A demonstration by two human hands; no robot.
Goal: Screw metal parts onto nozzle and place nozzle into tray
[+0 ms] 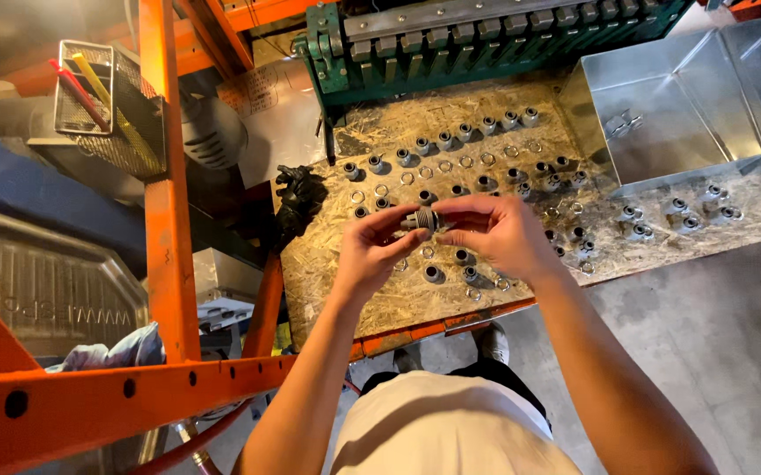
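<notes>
Both hands meet over the middle of a chipboard worktop, and between them sits a small grey threaded fitting with a dark ring around it. The left hand comes up from seven o'clock and pinches the fitting's left end between thumb and fingertips; the right hand closes on it from three o'clock, fingers curled over the top, so the part is clamped from both sides (it lies sideways, held clear above the board rather than resting on it). Below and around the hands, loose fittings stand in rough rows across the board, with thin metal rings lying among them. At one o'clock from the grip an open sheet-metal tray sits at the board's edge, and at twelve o'clock a green machine frame runs along the back. A black glove lies at nine o'clock, near an orange steel post.
</notes>
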